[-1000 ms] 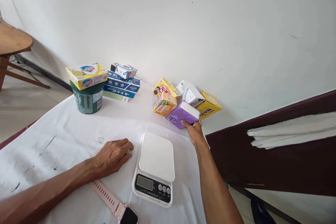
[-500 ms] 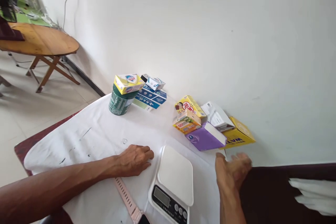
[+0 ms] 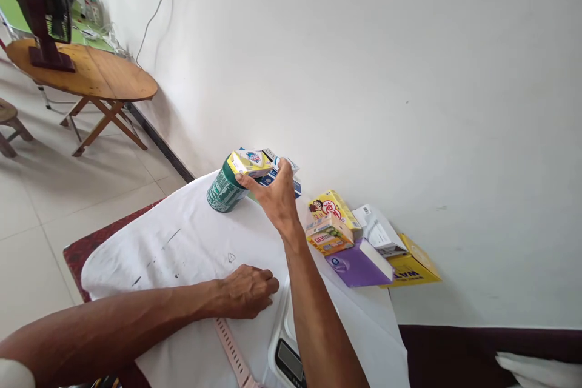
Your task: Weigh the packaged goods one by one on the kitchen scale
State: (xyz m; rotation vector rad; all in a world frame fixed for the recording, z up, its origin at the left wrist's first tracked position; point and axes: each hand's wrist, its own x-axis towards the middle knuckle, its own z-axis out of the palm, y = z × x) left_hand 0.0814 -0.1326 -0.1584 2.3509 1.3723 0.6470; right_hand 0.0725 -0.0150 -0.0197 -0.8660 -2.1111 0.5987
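My right hand reaches across to the back of the table, its thumb and fingers around a yellow and white soap box. The soap box is at the top of a green canister; I cannot tell whether it still touches the lid. Behind my right hand, blue and white boxes are partly hidden. My left hand rests on the white cloth with its fingers curled in, and nothing shows in it. Beside it lies a white kitchen scale, mostly covered by my right forearm.
To the right are a purple box, an orange box, a yellow box, a white box and a larger yellow box. A pink watch strap lies in front. The wall rises behind the table.
My right hand has moved from beside the purple box over to the left and closed on the soap box. My left hand stays on the cloth. The view has shifted slightly.
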